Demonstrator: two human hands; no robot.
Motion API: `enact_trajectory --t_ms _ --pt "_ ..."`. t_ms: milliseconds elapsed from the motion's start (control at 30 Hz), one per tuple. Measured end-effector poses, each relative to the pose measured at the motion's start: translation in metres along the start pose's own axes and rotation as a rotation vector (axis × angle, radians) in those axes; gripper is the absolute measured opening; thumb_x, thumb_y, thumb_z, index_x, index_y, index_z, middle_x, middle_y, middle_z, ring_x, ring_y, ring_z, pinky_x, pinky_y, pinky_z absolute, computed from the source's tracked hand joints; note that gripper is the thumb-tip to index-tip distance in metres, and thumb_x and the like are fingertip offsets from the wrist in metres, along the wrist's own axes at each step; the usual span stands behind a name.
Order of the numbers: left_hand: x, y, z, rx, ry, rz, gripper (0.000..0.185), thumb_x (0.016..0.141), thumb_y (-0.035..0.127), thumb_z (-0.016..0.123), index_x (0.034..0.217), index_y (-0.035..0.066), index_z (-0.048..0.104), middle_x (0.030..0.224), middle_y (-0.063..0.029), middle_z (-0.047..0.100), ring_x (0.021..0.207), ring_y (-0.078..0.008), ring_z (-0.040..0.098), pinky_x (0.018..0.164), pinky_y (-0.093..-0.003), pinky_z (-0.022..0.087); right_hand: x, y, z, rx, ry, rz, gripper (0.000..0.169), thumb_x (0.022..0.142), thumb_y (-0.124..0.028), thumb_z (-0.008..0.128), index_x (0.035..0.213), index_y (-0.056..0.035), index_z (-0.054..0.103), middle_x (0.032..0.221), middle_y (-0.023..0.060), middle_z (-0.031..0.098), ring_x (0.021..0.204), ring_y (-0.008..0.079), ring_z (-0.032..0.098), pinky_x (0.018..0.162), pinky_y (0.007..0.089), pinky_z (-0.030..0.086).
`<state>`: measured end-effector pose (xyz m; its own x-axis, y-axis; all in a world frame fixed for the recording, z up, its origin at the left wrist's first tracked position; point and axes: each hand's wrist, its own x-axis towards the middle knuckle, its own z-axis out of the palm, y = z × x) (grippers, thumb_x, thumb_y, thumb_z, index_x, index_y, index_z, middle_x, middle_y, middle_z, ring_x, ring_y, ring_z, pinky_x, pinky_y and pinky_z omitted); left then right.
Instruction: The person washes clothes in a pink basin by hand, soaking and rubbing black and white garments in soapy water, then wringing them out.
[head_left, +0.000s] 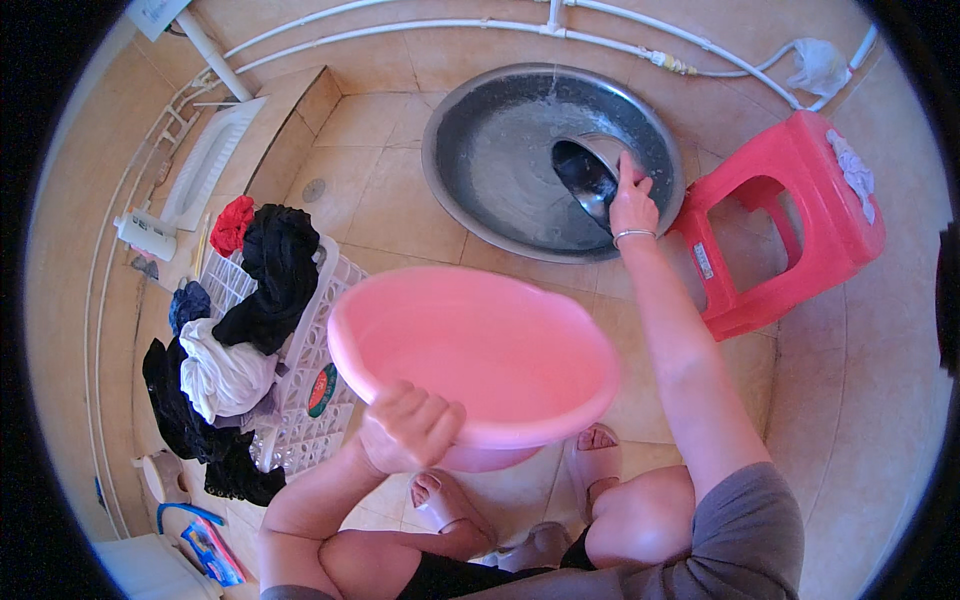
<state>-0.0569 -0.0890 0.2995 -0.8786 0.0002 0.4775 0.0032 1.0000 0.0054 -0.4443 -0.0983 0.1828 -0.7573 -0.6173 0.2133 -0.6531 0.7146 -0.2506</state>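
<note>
My left hand (412, 427) grips the near rim of a pink plastic basin (480, 352), which is tilted above the floor before me. With my right hand (634, 196) I hold a metal bowl (600, 169) by its rim, tipped on its side inside a large grey metal tub (450, 172). Shallow water (502, 165) lies in the tub, and a thin stream falls into it near the far wall. No clothing shows in the pink basin.
At left, a white plastic basket (330, 300) carries black, white and red clothes. A red plastic stool (817, 187) lies tipped at right, a cloth (853, 172) on it. Behind the basket are a squat toilet (214, 161) and a white bottle (150, 234). White pipes (450, 25) run along the wall.
</note>
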Motion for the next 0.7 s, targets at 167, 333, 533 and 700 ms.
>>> enact_trajectory --t_ms 167,333,533,700 --pt "-0.015 0.023 0.004 -0.118 -0.174 -0.019 0.015 0.050 0.015 0.050 0.063 0.009 0.048 0.057 0.0014 0.044 0.045 -0.0109 0.044 0.044 -0.0245 0.032 0.005 -0.013 0.027 0.169 -0.116 0.205 0.058 0.078 -0.006 0.042 0.129 -0.0194 0.018 0.105 0.0317 0.043 0.081 0.0399 0.056 0.067 0.0440 0.048" --pt "-0.041 0.054 0.003 -0.477 -0.989 -0.095 0.016 0.067 0.015 0.049 0.080 0.006 0.048 0.066 -0.0067 0.054 0.058 -0.0213 0.057 0.050 -0.0339 0.046 -0.002 -0.026 0.041 0.747 -0.254 0.648 0.055 0.074 0.000 0.045 0.124 -0.0106 0.025 0.105 0.0286 0.046 0.082 0.0404 0.056 0.055 0.0475 0.053" --pt "-0.106 0.078 0.077 -0.550 -0.997 -0.133 0.023 0.073 0.019 0.048 0.091 0.005 0.046 0.081 -0.0113 0.054 0.071 -0.0283 0.057 0.056 -0.0394 0.048 -0.002 -0.019 0.074 1.353 -0.438 1.024 0.032 0.073 0.004 0.038 0.105 0.0009 0.035 0.094 0.0268 0.050 0.069 0.0413 0.058 0.048 0.0494 0.053" --pt "-0.139 0.074 0.127 -0.417 -1.056 -0.151 0.028 0.071 0.022 0.052 0.093 0.005 0.045 0.088 -0.0121 0.053 0.079 -0.0292 0.056 0.060 -0.0419 0.046 -0.004 -0.018 0.059 1.504 -0.444 0.899 0.038 0.068 0.006 0.037 0.105 0.0015 0.034 0.088 0.0259 0.051 0.069 0.0406 0.058 0.048 0.0482 0.054"
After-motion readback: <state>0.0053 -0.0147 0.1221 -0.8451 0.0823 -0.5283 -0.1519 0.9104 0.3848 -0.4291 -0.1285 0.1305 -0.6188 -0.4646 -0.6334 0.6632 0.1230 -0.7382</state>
